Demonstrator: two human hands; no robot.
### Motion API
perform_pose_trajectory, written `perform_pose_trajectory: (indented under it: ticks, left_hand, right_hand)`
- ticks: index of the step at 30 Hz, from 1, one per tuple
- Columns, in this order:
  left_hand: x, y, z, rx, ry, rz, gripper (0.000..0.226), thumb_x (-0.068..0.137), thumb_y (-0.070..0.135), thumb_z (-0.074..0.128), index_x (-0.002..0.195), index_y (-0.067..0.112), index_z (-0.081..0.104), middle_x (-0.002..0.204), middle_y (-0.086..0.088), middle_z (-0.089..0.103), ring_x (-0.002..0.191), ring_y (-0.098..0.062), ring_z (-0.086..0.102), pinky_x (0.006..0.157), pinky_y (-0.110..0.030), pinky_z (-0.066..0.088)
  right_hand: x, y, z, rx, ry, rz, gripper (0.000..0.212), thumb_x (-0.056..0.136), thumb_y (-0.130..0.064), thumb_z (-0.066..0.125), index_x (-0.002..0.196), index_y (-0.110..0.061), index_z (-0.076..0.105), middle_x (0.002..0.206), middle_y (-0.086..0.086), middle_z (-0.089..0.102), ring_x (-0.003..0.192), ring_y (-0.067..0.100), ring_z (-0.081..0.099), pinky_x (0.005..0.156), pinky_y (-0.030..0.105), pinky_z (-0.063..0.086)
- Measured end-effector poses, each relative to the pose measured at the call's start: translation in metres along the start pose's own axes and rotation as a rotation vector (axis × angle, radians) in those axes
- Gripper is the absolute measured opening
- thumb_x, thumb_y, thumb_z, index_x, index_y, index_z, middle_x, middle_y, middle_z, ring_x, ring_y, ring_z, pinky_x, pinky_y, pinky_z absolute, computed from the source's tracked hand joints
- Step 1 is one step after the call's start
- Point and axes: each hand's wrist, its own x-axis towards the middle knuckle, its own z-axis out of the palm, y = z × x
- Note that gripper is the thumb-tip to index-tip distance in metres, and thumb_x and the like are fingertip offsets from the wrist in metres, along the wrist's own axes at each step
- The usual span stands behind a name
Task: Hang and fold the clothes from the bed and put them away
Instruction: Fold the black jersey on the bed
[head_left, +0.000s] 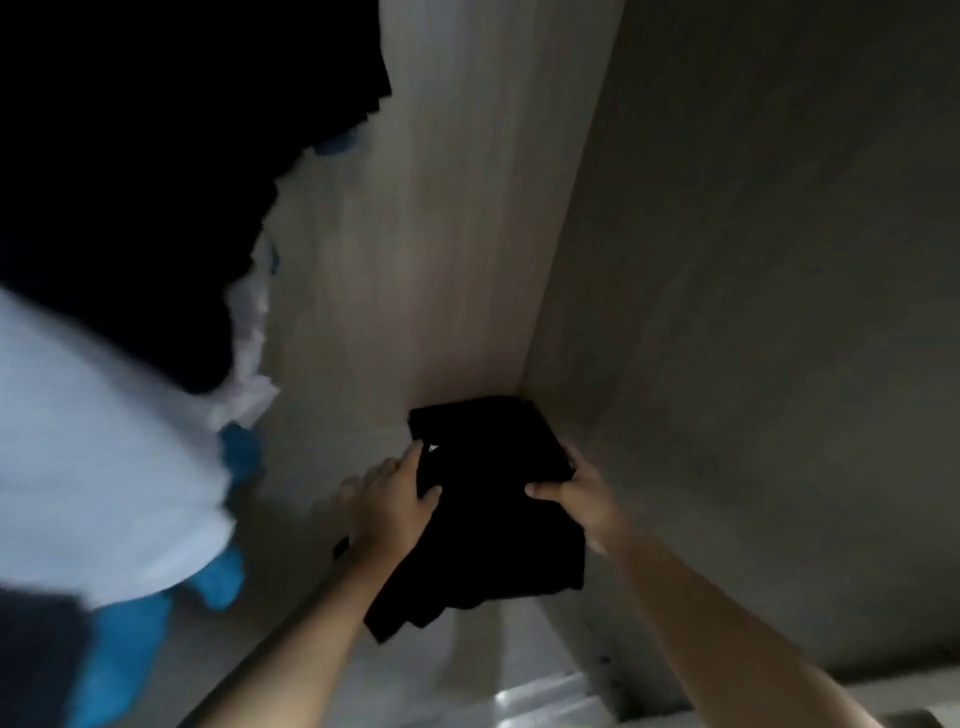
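Note:
A folded black garment (493, 525) lies low inside a dim wardrobe, its far end tucked into the back right corner. My left hand (389, 501) grips its left edge, thumb on top. My right hand (574, 491) grips its right edge, thumb lying across the cloth. The near end of the garment droops loosely over the front of the wardrobe floor. The frame is blurred.
Hanging clothes fill the left: dark garments (130, 182) above, a white garment (88, 441) and blue fabric (124, 660) below. The pale back panel (441, 234) and the right side wall (753, 312) meet in a corner behind the black garment.

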Motion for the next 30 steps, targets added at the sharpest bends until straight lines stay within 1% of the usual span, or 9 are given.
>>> perform_pose_trajectory:
  ticks: [3,5,7,10,12,14,16,27,30]
  left_hand:
    - [0.044,-0.013,0.061,0.347,0.022,0.020,0.077,0.089,0.065,0.035,0.151,0.029,0.005,0.154,-0.008,0.018,0.141,-0.027,0.016,0.107,-0.044,0.024]
    - [0.053,-0.020,0.095,0.400,0.012,0.032,0.076,0.092,0.062,0.031,0.151,0.028,-0.001,0.157,-0.011,0.006,0.144,-0.029,0.007,0.111,-0.046,0.019]
    - [0.044,-0.025,0.117,0.439,-0.006,0.084,0.077,0.090,0.055,0.046,0.151,0.022,0.012,0.155,-0.020,0.013,0.143,-0.035,0.014,0.109,-0.049,0.024]
    - [0.023,-0.025,0.120,0.375,-0.043,0.188,0.081,0.047,0.029,0.092,0.118,0.003,0.065,0.119,-0.035,0.056,0.106,-0.051,0.057,0.076,-0.061,0.050]
    - [0.010,-0.022,0.113,0.398,-0.078,0.199,0.082,0.058,0.034,0.086,0.129,0.007,0.056,0.130,-0.035,0.048,0.116,-0.051,0.050,0.087,-0.062,0.045]
    - [0.000,-0.014,0.100,0.430,-0.211,0.095,0.075,0.088,0.043,0.054,0.150,0.019,0.020,0.154,-0.022,0.014,0.141,-0.037,0.017,0.111,-0.051,0.023]
    - [-0.014,-0.007,0.093,0.397,-0.226,0.018,0.068,0.095,0.042,0.039,0.151,0.023,0.007,0.158,-0.013,0.003,0.145,-0.030,0.005,0.113,-0.044,0.016]
    - [-0.149,0.137,-0.094,0.423,-0.327,0.324,0.066,0.092,0.037,0.043,0.150,0.022,0.016,0.158,-0.012,0.008,0.145,-0.027,0.007,0.112,-0.041,0.016]
    - [-0.182,0.168,-0.151,0.395,-0.277,0.451,0.072,0.073,0.037,0.071,0.137,0.015,0.048,0.145,-0.022,0.039,0.133,-0.036,0.037,0.101,-0.048,0.038]
  right_hand:
    - [0.084,0.049,-0.014,-0.320,0.138,-0.025,0.092,0.080,-0.025,0.074,0.150,-0.015,0.016,0.144,0.002,0.036,0.129,0.020,0.039,0.097,0.020,0.041]
    - [0.113,0.078,-0.013,-0.649,0.254,-0.083,0.086,0.087,-0.040,0.063,0.151,-0.012,0.012,0.154,0.012,0.020,0.141,0.027,0.021,0.110,0.029,0.022]
    - [0.121,0.108,0.001,-0.743,0.226,-0.127,0.077,0.092,-0.043,0.054,0.150,-0.012,0.014,0.154,0.015,0.019,0.142,0.028,0.019,0.112,0.030,0.018]
    - [0.106,0.129,0.019,-0.779,0.064,-0.093,0.073,0.094,-0.042,0.051,0.151,-0.019,0.011,0.155,0.012,0.017,0.141,0.027,0.020,0.113,0.033,0.023]
    - [0.084,0.131,0.024,-0.858,0.007,-0.050,0.071,0.095,-0.043,0.048,0.151,-0.022,0.009,0.156,0.011,0.014,0.142,0.028,0.018,0.112,0.034,0.026]
    - [0.058,0.108,0.018,-0.896,-0.030,0.016,0.069,0.096,-0.041,0.047,0.151,-0.025,0.009,0.157,0.009,0.010,0.143,0.027,0.014,0.111,0.032,0.027]
    - [0.034,0.098,0.018,-0.940,-0.020,0.004,0.068,0.095,-0.037,0.048,0.151,-0.025,0.011,0.157,0.007,0.008,0.144,0.024,0.014,0.112,0.031,0.025]
    - [-0.200,-0.070,-0.068,-0.996,0.124,-0.034,0.064,0.093,-0.027,0.047,0.149,-0.025,0.018,0.154,0.004,0.018,0.138,0.023,0.024,0.103,0.029,0.032]
    - [-0.269,-0.092,-0.080,-1.082,0.197,-0.080,0.061,0.092,-0.029,0.046,0.148,-0.026,0.022,0.155,0.008,0.016,0.141,0.022,0.017,0.109,0.032,0.024]
